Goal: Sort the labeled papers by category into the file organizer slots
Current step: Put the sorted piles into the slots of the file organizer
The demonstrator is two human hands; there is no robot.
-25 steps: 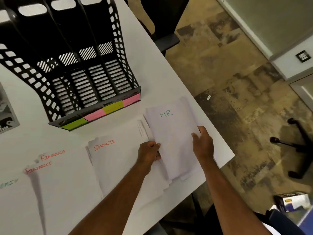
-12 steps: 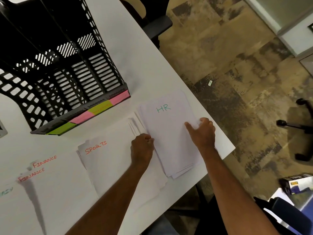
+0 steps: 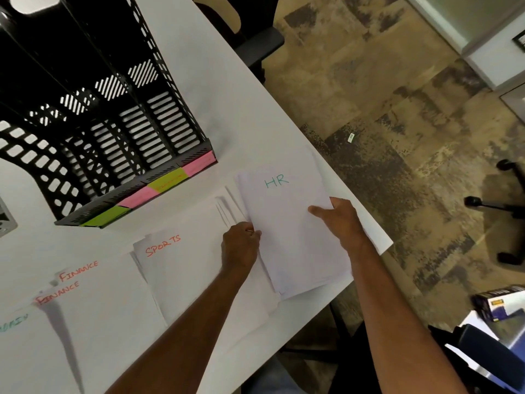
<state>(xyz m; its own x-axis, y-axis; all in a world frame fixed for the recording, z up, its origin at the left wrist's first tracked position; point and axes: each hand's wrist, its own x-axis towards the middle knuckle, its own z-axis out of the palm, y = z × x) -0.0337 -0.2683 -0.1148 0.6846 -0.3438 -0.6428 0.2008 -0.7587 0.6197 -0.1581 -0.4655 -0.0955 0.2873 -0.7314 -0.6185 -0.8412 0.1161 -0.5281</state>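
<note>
A stack of white papers labeled HR (image 3: pixel 287 228) lies near the table's right corner. My left hand (image 3: pixel 241 245) pinches its left edge, and my right hand (image 3: pixel 338 220) grips its right edge with the thumb on top. Left of it lies a sheet marked SPORTS (image 3: pixel 181 268), then two overlapping FINANCE sheets (image 3: pixel 85 297) and a sheet with faint green writing (image 3: pixel 17 336). The black mesh file organizer (image 3: pixel 93 118) stands at the back left. Pink, yellow and green sticky labels (image 3: pixel 167 182) run along its front lip.
The white table (image 3: pixel 221 89) ends just right of the HR stack, where the corner drops to a mottled floor. A chair back (image 3: pixel 255 44) is at the far edge. An office chair base (image 3: pixel 502 206) and a small box (image 3: pixel 500 305) are on the right.
The view has shifted slightly. My right hand slid up along the HR stack's right edge and closed on it; my left hand stayed at the left edge.
</note>
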